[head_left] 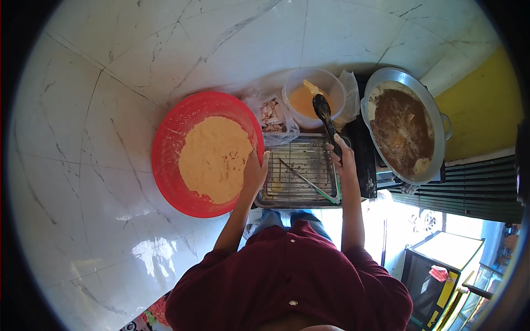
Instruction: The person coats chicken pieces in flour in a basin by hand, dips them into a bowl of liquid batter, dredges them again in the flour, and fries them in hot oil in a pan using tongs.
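Note:
My right hand [343, 157] is closed around the handle of black tongs [326, 113]. A pale, wet-looking strip [312, 87] is at the tongs' tip, above a clear plastic tub [287, 94] of orange-yellow liquid. My left hand [255, 171] is at the right rim of a red basin [165, 160], thumb and fingers apart. No object shows in it, though its fingertips are partly hidden against the basin. Pale yellow flour-like powder [212, 160] fills the middle of the basin. Between my hands lies a wire rack on a metal tray [276, 196].
A plastic bag of pale, cut pieces [272, 117] stands between basin and tub. Another pair of tongs [309, 182] lies on the rack. To the right, a wide metal pan [381, 83] holds foamy brown liquid. White marbled tiles [110, 143] surround the basin.

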`<state>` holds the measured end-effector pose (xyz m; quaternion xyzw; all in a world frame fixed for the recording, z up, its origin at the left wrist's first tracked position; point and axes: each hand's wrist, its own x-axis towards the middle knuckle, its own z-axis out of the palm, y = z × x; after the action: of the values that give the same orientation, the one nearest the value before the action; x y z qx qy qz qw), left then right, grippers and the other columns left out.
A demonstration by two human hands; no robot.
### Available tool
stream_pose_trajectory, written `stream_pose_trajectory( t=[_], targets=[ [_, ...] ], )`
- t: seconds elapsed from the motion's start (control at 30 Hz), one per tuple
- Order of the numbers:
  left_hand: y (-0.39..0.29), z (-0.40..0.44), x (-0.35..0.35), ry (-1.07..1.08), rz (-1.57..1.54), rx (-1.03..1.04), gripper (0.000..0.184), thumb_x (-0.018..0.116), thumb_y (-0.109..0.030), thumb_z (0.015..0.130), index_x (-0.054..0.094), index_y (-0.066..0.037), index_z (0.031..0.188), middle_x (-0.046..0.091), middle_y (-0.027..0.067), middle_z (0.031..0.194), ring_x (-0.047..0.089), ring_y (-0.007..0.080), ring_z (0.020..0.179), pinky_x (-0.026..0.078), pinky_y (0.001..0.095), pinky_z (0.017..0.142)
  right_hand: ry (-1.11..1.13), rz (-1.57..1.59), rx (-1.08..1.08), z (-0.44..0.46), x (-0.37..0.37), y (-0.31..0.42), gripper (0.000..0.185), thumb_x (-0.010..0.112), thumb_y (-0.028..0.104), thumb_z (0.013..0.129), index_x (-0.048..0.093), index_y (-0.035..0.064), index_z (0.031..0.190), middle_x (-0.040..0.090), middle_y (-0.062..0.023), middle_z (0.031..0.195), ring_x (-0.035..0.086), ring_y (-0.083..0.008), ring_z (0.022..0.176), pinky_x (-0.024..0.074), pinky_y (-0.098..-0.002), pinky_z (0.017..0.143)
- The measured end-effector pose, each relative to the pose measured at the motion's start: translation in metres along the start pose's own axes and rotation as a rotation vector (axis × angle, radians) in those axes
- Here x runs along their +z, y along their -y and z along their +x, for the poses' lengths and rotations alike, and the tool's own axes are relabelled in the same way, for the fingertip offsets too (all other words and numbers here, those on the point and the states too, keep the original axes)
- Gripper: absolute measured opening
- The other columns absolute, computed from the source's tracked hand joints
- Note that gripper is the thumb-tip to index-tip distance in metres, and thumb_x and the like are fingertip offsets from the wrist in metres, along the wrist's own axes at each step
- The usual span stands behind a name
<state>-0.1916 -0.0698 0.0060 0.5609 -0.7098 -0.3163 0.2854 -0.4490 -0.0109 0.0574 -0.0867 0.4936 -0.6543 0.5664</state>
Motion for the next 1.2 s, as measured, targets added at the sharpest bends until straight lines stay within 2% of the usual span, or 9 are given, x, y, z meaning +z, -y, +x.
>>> stream_pose_trajectory(
  t=[0.27, 0.4, 0.5, 0.53, 0.57, 0.73, 0.93, 1.0, 1.2],
  targets=[
    [0.003, 0.001, 0.002, -0.045, 0.043, 0.049, 0.052, 0.047, -0.028, 0.088, 0.037, 0.010, 0.122, 0.040, 0.0299, 0.123, 0.037, 0.0394, 0.118, 0.025, 0.0393, 0.101, -0.024, -0.027, 0.014, -0.003, -0.001, -0.002, 0.022, 0.061, 0.022, 0.081, 0.055, 0.0036, 0.093, 0.055, -0.0045, 0.067, 0.035, -0.0033, 0.039, 0.0222, -0.0160, 0.033],
    [0.005, 0.001, 0.004, -0.029, -0.008, -0.014, 0.052, 0.047, -0.028, 0.088, 0.038, 0.010, 0.121, 0.042, 0.0296, 0.122, 0.039, 0.0385, 0.117, 0.026, 0.0394, 0.100, -0.036, -0.029, -0.008, -0.005, -0.001, -0.006, 0.022, 0.060, 0.022, 0.082, 0.055, 0.0038, 0.094, 0.056, -0.0042, 0.067, 0.035, -0.0032, 0.039, 0.0217, -0.0158, 0.032],
    [0.013, 0.001, 0.005, -0.057, 0.062, 0.034, 0.055, 0.046, -0.031, 0.088, 0.035, 0.009, 0.124, 0.041, 0.0307, 0.122, 0.039, 0.0397, 0.116, 0.030, 0.0387, 0.098, -0.020, -0.039, -0.030, -0.009, 0.002, -0.004, 0.022, 0.059, 0.022, 0.082, 0.056, 0.0032, 0.093, 0.056, -0.0042, 0.067, 0.035, -0.0031, 0.039, 0.0213, -0.0158, 0.032],
    [0.013, 0.001, 0.004, -0.063, -0.039, 0.028, 0.054, 0.046, -0.031, 0.088, 0.037, 0.009, 0.122, 0.043, 0.0299, 0.120, 0.041, 0.0390, 0.114, 0.031, 0.0383, 0.097, -0.010, -0.045, -0.019, -0.012, 0.004, -0.002, 0.022, 0.059, 0.022, 0.082, 0.056, 0.0032, 0.093, 0.056, -0.0042, 0.067, 0.035, -0.0031, 0.039, 0.0213, -0.0158, 0.032],
    [0.014, -0.001, 0.002, -0.072, -0.139, 0.021, 0.052, 0.047, -0.031, 0.088, 0.039, 0.009, 0.121, 0.045, 0.0291, 0.119, 0.042, 0.0384, 0.113, 0.032, 0.0379, 0.096, -0.017, -0.100, -0.042, -0.015, 0.007, 0.000, 0.022, 0.059, 0.022, 0.083, 0.056, 0.0027, 0.094, 0.056, -0.0040, 0.067, 0.035, -0.0030, 0.039, 0.0212, -0.0157, 0.032],
    [0.025, -0.027, -0.028, -0.236, -0.147, -0.033, 0.045, 0.048, -0.028, 0.088, 0.045, 0.007, 0.116, 0.051, 0.0242, 0.112, 0.048, 0.0356, 0.107, 0.036, 0.0371, 0.092, 0.018, -0.306, -0.071, -0.021, 0.022, 0.008, 0.024, 0.057, 0.021, 0.083, 0.056, 0.0007, 0.096, 0.056, -0.0033, 0.067, 0.035, -0.0027, 0.037, 0.0208, -0.0160, 0.031],
    [0.066, -0.075, -0.092, -0.472, -0.037, -0.135, 0.028, 0.047, -0.020, 0.087, 0.054, 0.002, 0.104, 0.056, 0.0181, 0.100, 0.054, 0.0321, 0.094, 0.042, 0.0366, 0.083, 0.256, -0.428, 0.043, -0.022, 0.069, -0.001, 0.030, 0.053, 0.024, 0.085, 0.053, 0.0000, 0.102, 0.054, -0.0033, 0.070, 0.034, -0.0015, 0.037, 0.0209, -0.0154, 0.031],
    [0.077, -0.089, -0.109, -0.517, 0.008, -0.174, 0.025, 0.047, -0.018, 0.087, 0.056, 0.001, 0.101, 0.057, 0.0171, 0.097, 0.055, 0.0315, 0.091, 0.042, 0.0365, 0.080, 0.346, -0.457, 0.130, -0.021, 0.099, -0.010, 0.026, 0.057, 0.022, 0.083, 0.056, -0.0008, 0.095, 0.055, -0.0028, 0.068, 0.035, -0.0024, 0.036, 0.0217, -0.0166, 0.031],
    [0.099, -0.118, -0.137, -0.667, 0.113, -0.240, 0.022, 0.047, -0.015, 0.086, 0.058, 0.000, 0.097, 0.057, 0.0168, 0.096, 0.055, 0.0320, 0.089, 0.043, 0.0368, 0.079, 0.566, -0.587, 0.322, 0.017, 0.184, -0.078, 0.028, 0.060, 0.026, 0.081, 0.057, -0.0002, 0.092, 0.053, -0.0018, 0.064, 0.035, -0.0019, 0.037, 0.0233, -0.0170, 0.032]
  ],
)
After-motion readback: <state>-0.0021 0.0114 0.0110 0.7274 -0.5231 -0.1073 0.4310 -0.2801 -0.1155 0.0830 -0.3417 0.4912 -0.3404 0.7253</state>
